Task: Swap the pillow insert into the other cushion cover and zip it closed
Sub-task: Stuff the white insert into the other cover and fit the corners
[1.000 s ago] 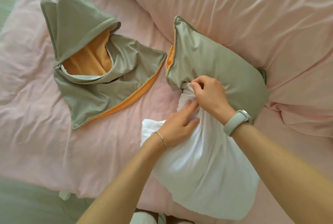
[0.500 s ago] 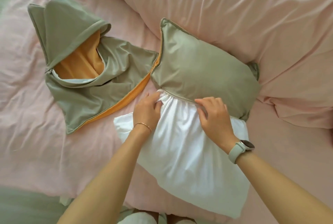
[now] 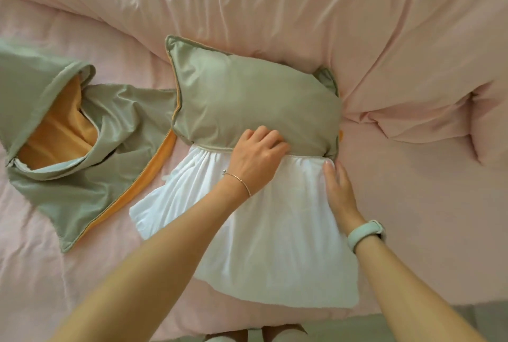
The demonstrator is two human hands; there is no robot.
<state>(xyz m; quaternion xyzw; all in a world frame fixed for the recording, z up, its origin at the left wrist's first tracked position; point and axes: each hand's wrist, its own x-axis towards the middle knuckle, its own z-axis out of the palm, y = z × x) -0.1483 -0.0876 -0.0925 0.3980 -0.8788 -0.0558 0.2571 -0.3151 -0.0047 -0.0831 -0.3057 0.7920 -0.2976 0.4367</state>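
Cushion covers: two, both grey-green with orange showing at the seams. One cover (image 3: 255, 102) holds the far half of the insert; the spare cover (image 3: 82, 154) lies crumpled and open to its left, their edges meeting.
Pillow insert: one, white (image 3: 275, 220), lying on the bed, its far part inside the cover, its near half fanned out bare toward the person.
Hands: two. The left hand (image 3: 255, 157) lies across the cover's open edge, fingers bent over the green cloth; from here I cannot tell whether that grip pinches the fabric or only presses it. The right hand (image 3: 339, 190) lies flat with straight fingers on the insert's right edge, fingertips at the cover's corner, holding nothing.
Wrist wear: one thin bracelet (image 3: 239, 181) on the left, one pale watch band (image 3: 367, 234) on the right.
Bedding: one pink bed sheet (image 3: 33, 273) underneath, one bunched pink duvet (image 3: 357, 25) behind.
Change: half a second ago both hands sat near the middle of the opening; now the left is further right on the edge, and the right has slid out to the cover's right corner.
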